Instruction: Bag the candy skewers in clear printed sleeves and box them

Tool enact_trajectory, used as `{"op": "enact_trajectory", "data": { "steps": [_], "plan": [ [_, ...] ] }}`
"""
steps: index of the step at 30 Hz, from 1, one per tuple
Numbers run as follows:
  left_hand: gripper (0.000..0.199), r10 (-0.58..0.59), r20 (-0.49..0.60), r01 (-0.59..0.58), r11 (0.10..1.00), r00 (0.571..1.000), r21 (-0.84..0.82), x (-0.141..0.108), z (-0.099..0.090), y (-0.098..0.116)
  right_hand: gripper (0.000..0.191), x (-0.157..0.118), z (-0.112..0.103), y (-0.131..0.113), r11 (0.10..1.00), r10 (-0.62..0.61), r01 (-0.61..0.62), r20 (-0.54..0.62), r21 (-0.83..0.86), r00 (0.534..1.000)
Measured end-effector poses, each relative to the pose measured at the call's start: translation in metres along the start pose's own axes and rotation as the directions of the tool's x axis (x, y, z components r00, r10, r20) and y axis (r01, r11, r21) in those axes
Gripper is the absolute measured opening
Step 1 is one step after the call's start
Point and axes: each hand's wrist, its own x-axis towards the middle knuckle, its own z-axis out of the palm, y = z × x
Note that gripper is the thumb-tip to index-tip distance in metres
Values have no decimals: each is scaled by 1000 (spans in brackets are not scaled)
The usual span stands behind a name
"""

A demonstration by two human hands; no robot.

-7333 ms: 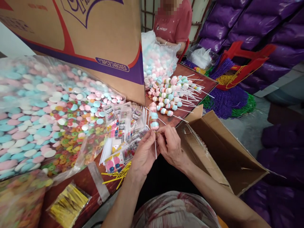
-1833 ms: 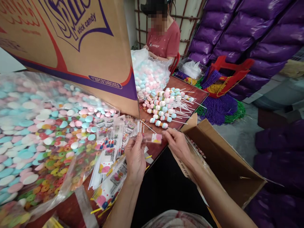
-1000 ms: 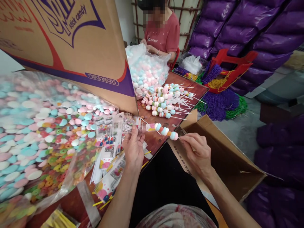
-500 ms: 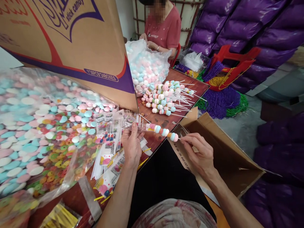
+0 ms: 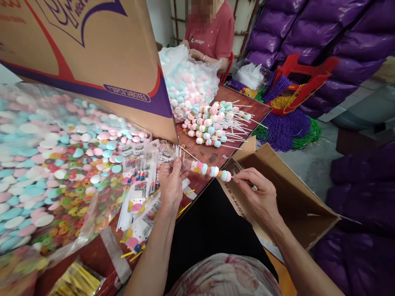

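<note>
A candy skewer (image 5: pixel 212 170) of pink, white and blue marshmallows lies between my hands, its left part inside a clear printed wrapper. My left hand (image 5: pixel 171 181) pinches the wrapper at its left end. My right hand (image 5: pixel 257 187) is closed on the bare stick end, just past the last pink marshmallow. Printed wrappers (image 5: pixel 135 193) lie left of my left hand, with yellow ties among them. Beyond my hands, finished-looking skewers (image 5: pixel 212 123) are piled on the red-brown table (image 5: pixel 203 152), their white sticks pointing right.
Loose marshmallows and gummy rings fill a plastic sheet (image 5: pixel 89 234) at left. A large carton (image 5: pixel 123 53) stands behind it. Another person (image 5: pixel 212 37) sits beyond a marshmallow bag (image 5: pixel 191 82). An open cardboard box (image 5: pixel 286 193) is at right, near a red stool (image 5: pixel 308 82).
More of the skewer's left part is inside the wrapper, and it has shifted slightly left relative to my left hand. Both hands keep their hold. The view has shifted slightly.
</note>
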Motion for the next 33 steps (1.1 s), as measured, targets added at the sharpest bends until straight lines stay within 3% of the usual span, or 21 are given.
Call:
{"op": "enact_trajectory", "data": {
  "steps": [5, 11, 14, 17, 22, 24, 27, 30, 33],
  "plan": [
    [44, 88, -31, -81, 977, 996, 195, 2, -5, 0, 16, -1, -4, 7, 937, -235, 218, -28, -274, 972],
    [45, -12, 34, 5, 981, 999, 196, 0, -5, 1, 24, -9, -3, 12, 815, -401, 338, -38, -472, 915],
    [47, -58, 15, 55, 989, 998, 140, -1, -3, 2, 24, -14, 2, 8, 867, -361, 307, -69, -391, 930],
    [46, -77, 2, 76, 993, 997, 87, -1, -3, 4, 19, -15, 5, 2, 970, -179, 163, -77, -183, 981],
    [43, -109, 35, 106, 992, 993, 72, -2, -5, 5, 14, -13, 5, -2, 998, -2, -7, -146, -62, 989],
    [43, -115, 51, 111, 991, 992, 73, -2, -5, 5, 14, -13, 6, -1, 998, -13, 2, -158, -67, 987],
    [44, -133, 58, 128, 989, 989, 79, -3, -5, 3, 18, -17, 7, 2, 985, -126, 104, -164, -137, 978],
    [44, -153, 64, 147, 986, 986, 78, -3, -5, 1, 23, -21, 8, 4, 943, -256, 228, -88, -242, 963],
    [46, -150, 73, 142, 985, 986, 96, -5, -4, -2, 23, -22, 10, 4, 938, -263, 245, -43, -245, 964]
  ]
}}
